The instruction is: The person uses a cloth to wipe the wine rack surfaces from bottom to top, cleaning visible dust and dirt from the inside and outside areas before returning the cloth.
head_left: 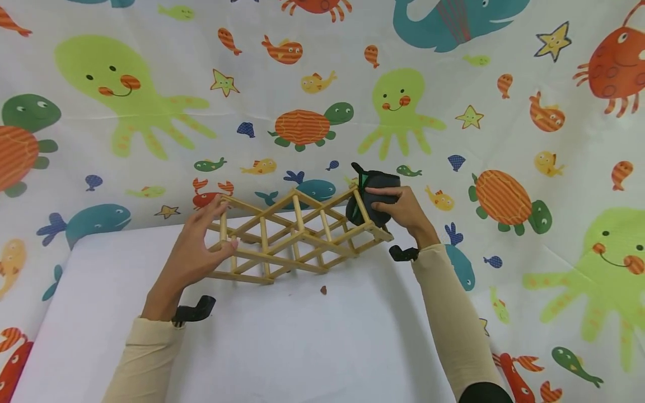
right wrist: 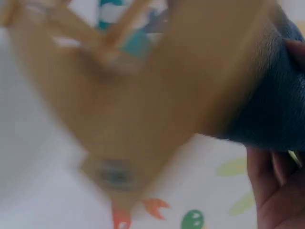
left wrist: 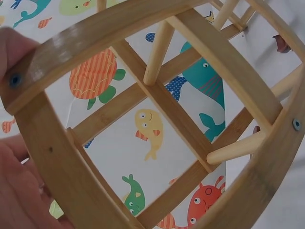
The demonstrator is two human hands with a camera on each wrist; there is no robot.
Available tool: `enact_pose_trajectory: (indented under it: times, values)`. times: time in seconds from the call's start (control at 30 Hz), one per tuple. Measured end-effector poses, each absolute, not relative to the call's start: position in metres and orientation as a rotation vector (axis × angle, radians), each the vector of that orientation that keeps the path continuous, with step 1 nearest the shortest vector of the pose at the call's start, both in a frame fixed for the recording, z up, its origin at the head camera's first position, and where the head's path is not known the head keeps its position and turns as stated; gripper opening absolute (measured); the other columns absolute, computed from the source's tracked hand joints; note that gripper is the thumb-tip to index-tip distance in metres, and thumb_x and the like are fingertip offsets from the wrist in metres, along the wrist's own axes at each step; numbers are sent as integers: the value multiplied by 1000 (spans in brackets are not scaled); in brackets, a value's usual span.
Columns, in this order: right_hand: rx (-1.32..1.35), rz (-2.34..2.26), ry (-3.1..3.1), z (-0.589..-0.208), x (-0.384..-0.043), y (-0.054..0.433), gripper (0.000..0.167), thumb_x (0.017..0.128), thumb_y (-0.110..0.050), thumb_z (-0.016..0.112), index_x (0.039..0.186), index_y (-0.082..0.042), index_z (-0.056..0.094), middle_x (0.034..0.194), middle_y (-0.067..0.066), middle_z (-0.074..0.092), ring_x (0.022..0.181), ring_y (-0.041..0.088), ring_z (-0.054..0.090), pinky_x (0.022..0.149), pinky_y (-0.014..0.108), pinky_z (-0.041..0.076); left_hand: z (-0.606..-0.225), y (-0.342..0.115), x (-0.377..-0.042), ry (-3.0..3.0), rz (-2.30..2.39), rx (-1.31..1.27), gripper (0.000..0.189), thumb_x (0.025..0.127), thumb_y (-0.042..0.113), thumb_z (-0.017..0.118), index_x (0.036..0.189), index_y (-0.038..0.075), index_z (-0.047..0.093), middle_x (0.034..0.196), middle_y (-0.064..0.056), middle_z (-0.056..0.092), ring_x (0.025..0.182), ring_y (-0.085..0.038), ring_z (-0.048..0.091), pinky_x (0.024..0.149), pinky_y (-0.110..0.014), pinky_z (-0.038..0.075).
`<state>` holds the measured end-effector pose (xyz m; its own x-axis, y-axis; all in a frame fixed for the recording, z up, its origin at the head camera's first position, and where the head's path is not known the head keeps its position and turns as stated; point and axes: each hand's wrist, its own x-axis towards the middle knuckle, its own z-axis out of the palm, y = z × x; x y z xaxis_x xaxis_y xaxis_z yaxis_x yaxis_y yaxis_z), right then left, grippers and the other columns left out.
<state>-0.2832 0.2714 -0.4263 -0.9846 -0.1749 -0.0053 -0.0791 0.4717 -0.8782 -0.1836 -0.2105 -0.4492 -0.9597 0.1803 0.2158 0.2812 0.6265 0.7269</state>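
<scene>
A folding lattice rack (head_left: pixel 264 235) of pale wooden slats and dowels is stretched out above the white table in the head view. At its left end my left hand (head_left: pixel 194 246) grips the frame between thumb and fingers. My right hand (head_left: pixel 403 210) pinches a dark blue-grey fabric roll or pouch (head_left: pixel 380 179) with a green-edged strip, at the rack's right end. In the right wrist view the fabric (right wrist: pixel 269 105) lies right beside the blurred slats, which hide part of it. The left wrist view shows the rack's screwed slats (left wrist: pixel 259 188) up close.
A small brown chip (head_left: pixel 323 290) lies on the white table (head_left: pixel 302 347) in front of the rack. Behind and around the table hangs a sea-animal printed cloth (head_left: pixel 322 73).
</scene>
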Motion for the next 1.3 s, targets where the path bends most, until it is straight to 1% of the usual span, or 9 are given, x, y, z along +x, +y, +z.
enact_pose_trajectory:
  times: [0.1,0.2,0.33,0.47,0.6,0.8,1.07,1.2,1.3]
  values:
    - [-224,-1348,2767,-440,-286,264,33,96,-17,80,128,-21,79,149,19,64,117,21,70,85,28,61,-449,-212,-184,-2717,-1231,-385,82,92,28,75,164,14,40,179,-11,22,157,-49,25,109,-89,28]
    - [-195,-1089,2927,-441,-284,258,28,94,-19,79,122,-21,82,139,19,71,103,30,68,79,34,53,-451,-211,-184,-2703,-1218,-385,81,91,28,75,163,12,42,178,-14,23,156,-51,25,110,-88,28]
    - [-194,-1191,2842,-428,-279,261,30,95,-16,79,125,-17,80,140,22,68,90,22,65,72,28,55,-453,-211,-185,-2680,-1220,-404,81,89,27,76,162,10,43,178,-14,24,155,-51,25,111,-88,25]
    - [-204,-1556,2598,-430,-282,268,38,95,-11,79,133,-12,76,149,22,62,116,25,70,83,22,62,-453,-213,-185,-2676,-1217,-407,82,88,26,76,162,10,43,177,-15,24,155,-50,25,111,-88,26]
    - [-243,-1403,2625,-438,-284,266,36,96,-16,80,132,-16,77,155,17,59,138,29,58,91,20,56,-453,-214,-185,-2677,-1229,-393,82,88,25,77,161,11,44,177,-15,24,155,-50,25,110,-88,26]
    - [-243,-1631,2703,-415,-275,268,34,91,-1,78,123,-9,80,138,20,70,114,23,69,80,23,62,-452,-213,-190,-2678,-1240,-426,84,87,27,77,162,13,42,178,-12,24,154,-48,25,110,-87,26]
    - [-548,-2010,2654,-375,-272,233,38,92,-1,81,129,-9,77,135,9,75,120,12,69,92,21,61,-448,-216,-192,-2700,-1293,-416,94,87,29,78,168,17,31,165,-17,43,154,-48,20,108,-88,22]
    - [-676,-1737,2704,-375,-281,205,40,92,-6,83,130,-16,77,134,16,74,95,11,70,80,20,59,-451,-216,-196,-2708,-1287,-411,97,86,33,81,168,19,30,164,-15,44,154,-47,20,111,-87,20]
    - [-655,-1238,2893,-383,-288,191,41,91,-14,85,128,-31,78,136,13,73,99,14,64,82,27,54,-455,-214,-199,-2700,-1282,-428,100,85,34,83,168,18,30,163,-15,46,154,-46,21,113,-85,18]
